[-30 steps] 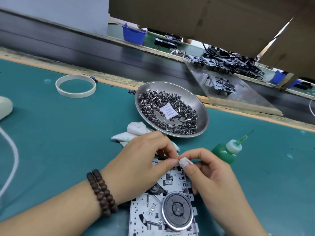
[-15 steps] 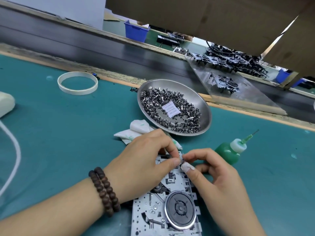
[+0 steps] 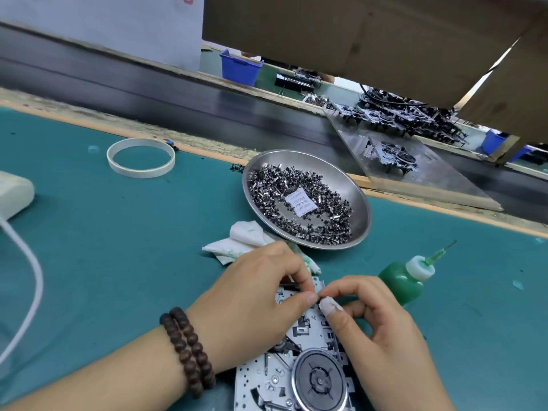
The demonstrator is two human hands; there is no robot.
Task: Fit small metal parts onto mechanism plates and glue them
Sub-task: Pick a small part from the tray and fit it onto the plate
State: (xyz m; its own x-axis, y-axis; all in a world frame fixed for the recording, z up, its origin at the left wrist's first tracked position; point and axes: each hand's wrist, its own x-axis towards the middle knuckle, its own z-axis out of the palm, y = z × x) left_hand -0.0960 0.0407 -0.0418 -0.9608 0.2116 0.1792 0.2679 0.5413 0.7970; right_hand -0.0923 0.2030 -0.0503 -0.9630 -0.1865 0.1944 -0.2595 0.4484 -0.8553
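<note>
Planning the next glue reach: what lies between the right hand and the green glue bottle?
Nothing: the head view shows the right hand beside the green glue bottle, with only a sliver of bare teal mat between them.

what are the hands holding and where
Both hands' fingertips, left hand and right hand, meet on a tiny metal part over the mechanism plate; exact hold hidden.

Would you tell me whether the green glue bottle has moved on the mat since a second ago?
No. The green glue bottle lies at the same spot beside the steel dish.

Parts dish [image 3: 363,209] behind plate [image 3: 267,378], glue btl [image 3: 403,281] right, tape ring [image 3: 141,157] far left
</note>
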